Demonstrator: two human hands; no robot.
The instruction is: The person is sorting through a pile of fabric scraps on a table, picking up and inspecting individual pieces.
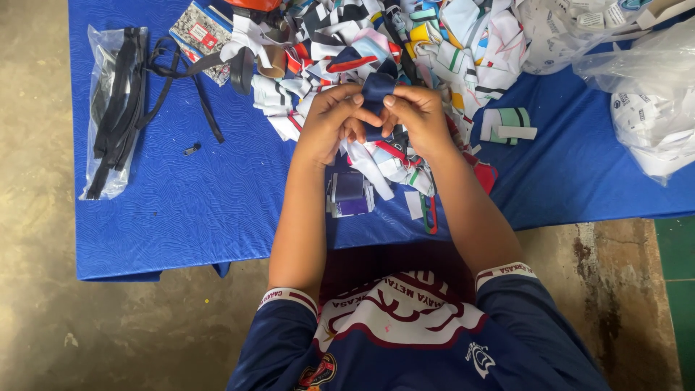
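Both of my hands meet over the blue-covered table (181, 203), pinching one small dark navy fabric piece (376, 88). My left hand (331, 119) grips its left side with thumb and fingers. From the other side, my right hand (416, 116) holds its right edge. The piece stands folded between my fingertips, just in front of a big heap of mixed fabric scraps (405, 43) in white, red, teal and navy. More scraps lie under my wrists.
A clear bag of black straps (112, 108) lies at the table's left, with loose black straps (188, 80) beside it. A purple thread spool (350, 194) sits near my left forearm. Clear plastic bags of white labels (651, 116) fill the right. Concrete floor surrounds the table.
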